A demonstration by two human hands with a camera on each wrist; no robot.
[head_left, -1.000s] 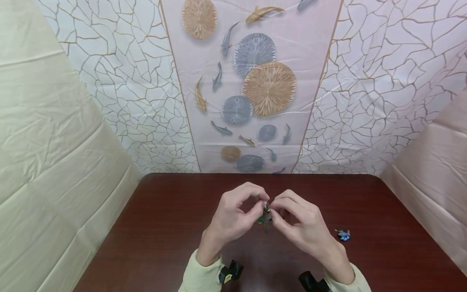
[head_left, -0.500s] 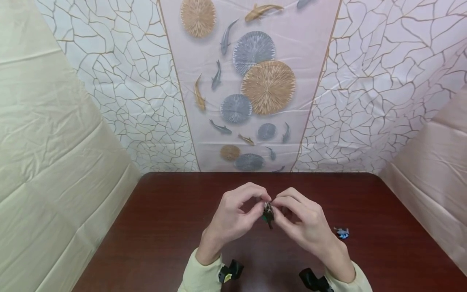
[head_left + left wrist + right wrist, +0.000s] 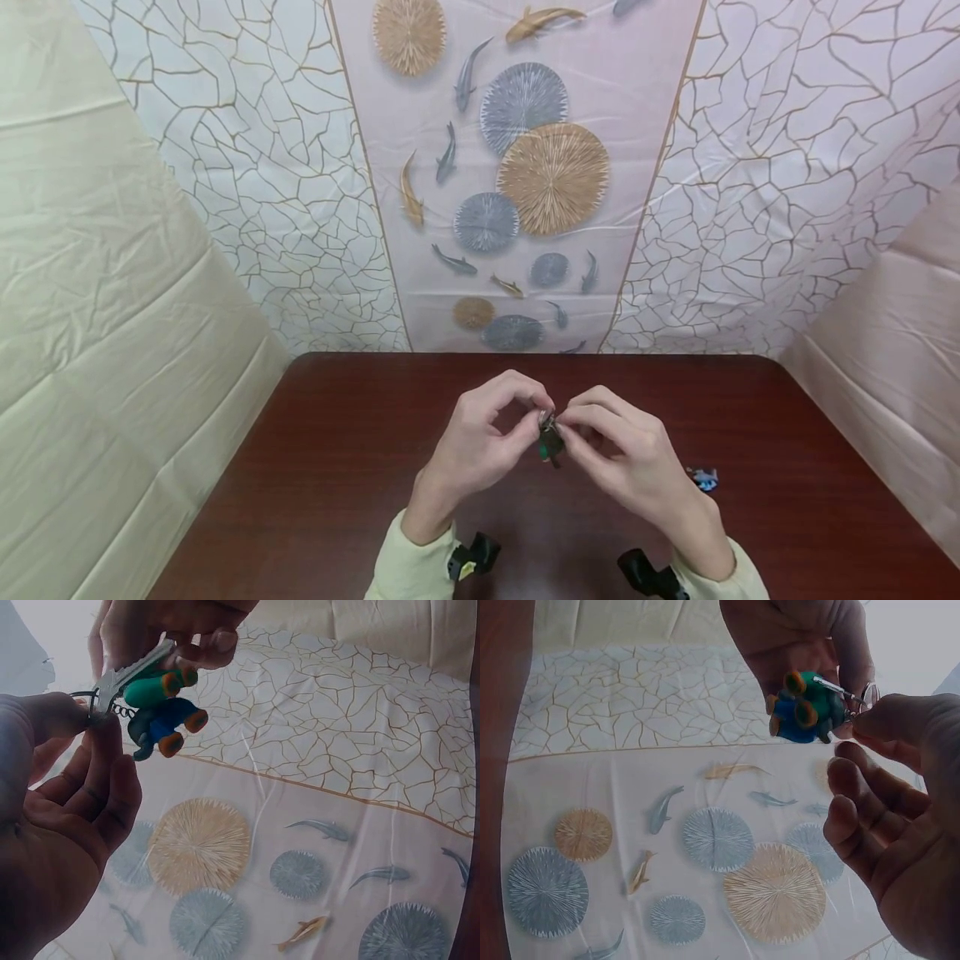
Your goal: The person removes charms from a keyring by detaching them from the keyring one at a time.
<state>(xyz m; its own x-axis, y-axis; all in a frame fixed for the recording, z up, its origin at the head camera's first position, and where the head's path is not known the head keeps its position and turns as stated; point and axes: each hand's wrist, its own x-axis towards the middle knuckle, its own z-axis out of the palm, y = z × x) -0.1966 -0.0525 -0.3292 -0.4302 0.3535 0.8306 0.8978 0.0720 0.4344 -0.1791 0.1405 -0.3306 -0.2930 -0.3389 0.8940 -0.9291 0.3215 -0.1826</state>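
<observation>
Both hands are up above the middle of the dark wooden table (image 3: pixel 337 467), closer to its near edge than to the far one, working on a little key ring. The left hand (image 3: pixel 476 446) has thumb and forefinger pinched shut on the thin wire ring (image 3: pixel 91 705), other fingers loosely curled. The right hand (image 3: pixel 630 462) pinches the silver key (image 3: pixel 131 673) by its blade end, and a small charm (image 3: pixel 802 709) dangles on a short chain between them.

What could go wrong, I'd guess: the ring is springy steel and slippery, so if the left pinch slackens while the coil is pried open it could snap shut or nip a fingertip. The charm swings free, so it could twist the chain or get in the way. If either pinch slips, the whole bunch drops onto the table.

Materials: the key is flat, hard, shiny metal. The charm looks like soft rubbery plastic, chunky, in teal and blue with orange round bits. Another small blue thing (image 3: pixel 705 478) lies near the right edge of the table; too small to tell what it is.
</observation>
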